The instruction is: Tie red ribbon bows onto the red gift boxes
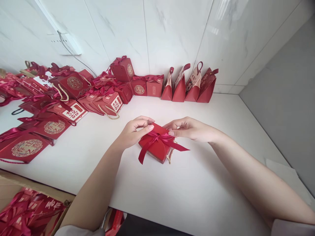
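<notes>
On the white table before me is a small red gift box [159, 148], its top crossed by a dark red ribbon [157, 137] tied in a bow with two loose tails. A gold twisted cord [171, 154] hangs at its right side. My left hand [135, 132] grips the box's far left edge, thumb on top. At the right corner my right hand [187, 128] is closed, its thumb pressing at the ribbon loop and the box edge. The right fingertips are partly hidden behind the box.
Several red gift boxes [54, 127] with ribbons and cords crowd the left and back. Several pointed red boxes with loops [179, 88] line the tiled wall. A cardboard carton [65, 197] of red boxes stands lower left. A grey panel [283, 88] borders the right.
</notes>
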### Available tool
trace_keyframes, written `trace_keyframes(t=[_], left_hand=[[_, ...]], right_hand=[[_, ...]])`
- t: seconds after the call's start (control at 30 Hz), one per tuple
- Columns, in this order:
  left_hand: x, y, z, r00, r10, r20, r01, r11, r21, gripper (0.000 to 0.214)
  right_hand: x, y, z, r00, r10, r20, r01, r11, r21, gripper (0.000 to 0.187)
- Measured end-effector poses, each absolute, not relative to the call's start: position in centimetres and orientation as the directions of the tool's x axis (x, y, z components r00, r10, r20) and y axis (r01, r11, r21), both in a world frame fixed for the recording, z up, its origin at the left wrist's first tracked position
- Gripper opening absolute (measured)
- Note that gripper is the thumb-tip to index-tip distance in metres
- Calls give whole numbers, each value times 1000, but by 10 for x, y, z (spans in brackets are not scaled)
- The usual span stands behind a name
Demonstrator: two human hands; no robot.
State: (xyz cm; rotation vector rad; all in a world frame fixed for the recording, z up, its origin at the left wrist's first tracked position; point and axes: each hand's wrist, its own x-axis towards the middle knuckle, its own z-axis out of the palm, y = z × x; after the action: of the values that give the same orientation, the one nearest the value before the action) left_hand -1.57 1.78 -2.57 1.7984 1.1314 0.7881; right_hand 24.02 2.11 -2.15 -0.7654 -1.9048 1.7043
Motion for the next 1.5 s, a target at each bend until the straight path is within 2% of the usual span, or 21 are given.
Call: trace_keyframes(t=[0.23, 0.53, 0.6, 0.67, 0.7, 0.77, 0.83, 0.9, 1.0, 1.07, 1.13, 1.23, 1.33, 1.5], left_hand=[[-21, 19, -23, 399, 916, 50, 478, -253, 841, 38], [-22, 19, -20, 434, 901, 5, 473, -233, 850, 41], [-29, 21, -18, 456, 890, -20, 437, -204, 876, 36], [-38, 25, -18, 549, 834, -59, 398, -199, 896, 31], [-44, 27, -18, 607, 790, -82, 399, -215, 891, 45], [-52, 32, -21, 710, 689, -141, 437, -276, 856, 91], [-54, 36, -28, 774, 605, -187, 446, -311, 840, 117], [-52, 38, -36, 827, 526, -198, 393, -289, 873, 117], [-43, 38, -47, 869, 456, -192, 326, -238, 915, 95], [-36, 36, -51, 864, 472, -177, 312, -223, 924, 86], [-30, 34, -53, 828, 549, -111, 297, -263, 918, 84], [-27, 34, -56, 678, 728, 101, 339, -431, 836, 88], [-30, 40, -63, 480, 829, 287, 456, -516, 726, 94], [-41, 55, -78, 315, 895, 316, 535, -443, 720, 91]], right_hand=[[244, 21, -21, -709, 705, -28, 147, 109, -983, 30], [246, 20, -21, -662, 746, -71, 271, 151, -951, 34], [247, 21, -19, -654, 753, -77, 275, 141, -951, 39], [247, 26, -22, -614, 784, -92, 267, 97, -959, 49], [246, 29, -27, -576, 811, -98, 256, 65, -965, 53], [244, 38, -44, -480, 870, -110, 209, -9, -978, 57], [240, 49, -68, -401, 908, -122, 146, -68, -987, 59], [235, 58, -93, -389, 905, -172, 103, -142, -984, 63], [232, 66, -118, -318, 938, -141, 53, -131, -990, 61], [232, 68, -123, -297, 948, -118, 33, -113, -993, 58], [232, 68, -125, -304, 948, -90, 28, -85, -996, 55], [233, 70, -126, -306, 951, -46, 28, -39, -999, 51], [233, 72, -130, -306, 952, -23, 35, -12, -999, 51], [234, 68, -128, -288, 958, -5, 9, -2, -1000, 50]])
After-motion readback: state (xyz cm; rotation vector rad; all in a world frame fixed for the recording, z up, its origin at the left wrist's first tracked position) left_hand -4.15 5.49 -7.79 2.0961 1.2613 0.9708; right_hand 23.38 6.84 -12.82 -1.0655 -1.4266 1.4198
